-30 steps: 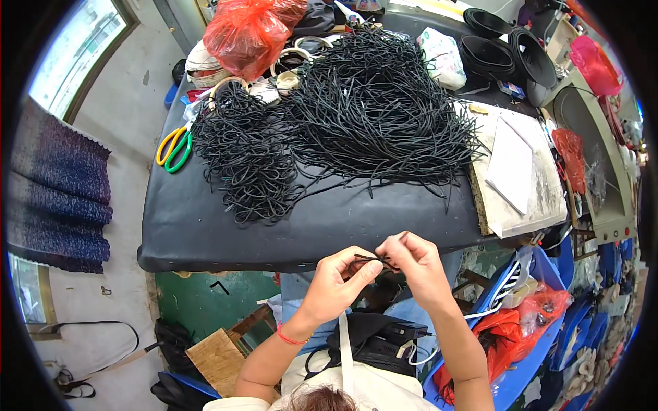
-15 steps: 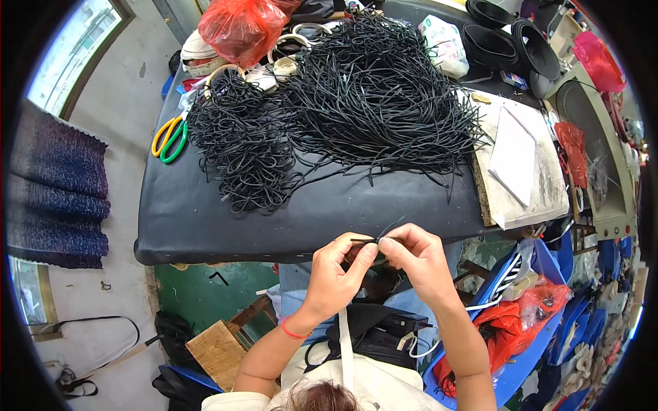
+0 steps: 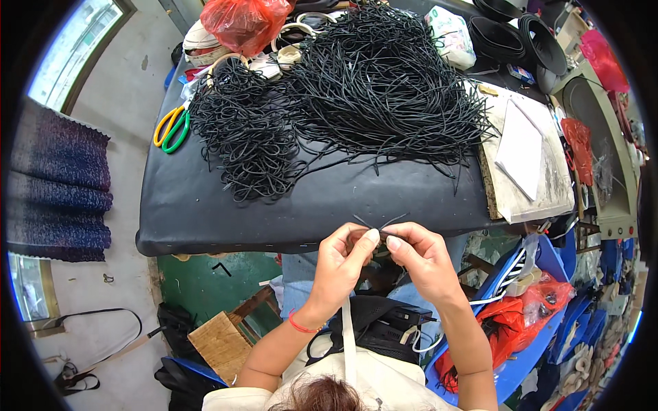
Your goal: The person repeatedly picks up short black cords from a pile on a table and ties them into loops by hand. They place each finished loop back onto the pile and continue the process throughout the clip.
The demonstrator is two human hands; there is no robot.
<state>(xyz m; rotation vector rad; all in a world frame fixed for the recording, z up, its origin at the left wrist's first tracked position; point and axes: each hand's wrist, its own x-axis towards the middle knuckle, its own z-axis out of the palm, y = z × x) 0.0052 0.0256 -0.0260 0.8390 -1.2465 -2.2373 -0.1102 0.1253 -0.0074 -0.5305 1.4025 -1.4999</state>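
Close together at the front edge of the black-covered table (image 3: 329, 198), my two hands pinch a thin black cord (image 3: 394, 220). Its two ends cross and stick up above the fingers. My left hand (image 3: 351, 255) grips it between thumb and forefinger, the thumb tip at the crossing. Just right of that, my right hand (image 3: 418, 255) is closed on the same cord; the part inside the fingers is hidden. Beyond them lies a big tangled heap of straight black cords (image 3: 391, 89). To its left is a smaller pile of looped black cords (image 3: 247, 137).
Scissors (image 3: 171, 129) with yellow and green handles lie at the table's left edge. A red plastic bag (image 3: 247, 24) sits at the back. On the right are a pale board (image 3: 552, 178) and a blue bin (image 3: 510, 387) holding red bags. A wooden stool (image 3: 219, 346) stands below left.
The cord's ends now cross and point up in a V, where before one end pointed left and another up right. My hands stay close together, and the view has shifted slightly.
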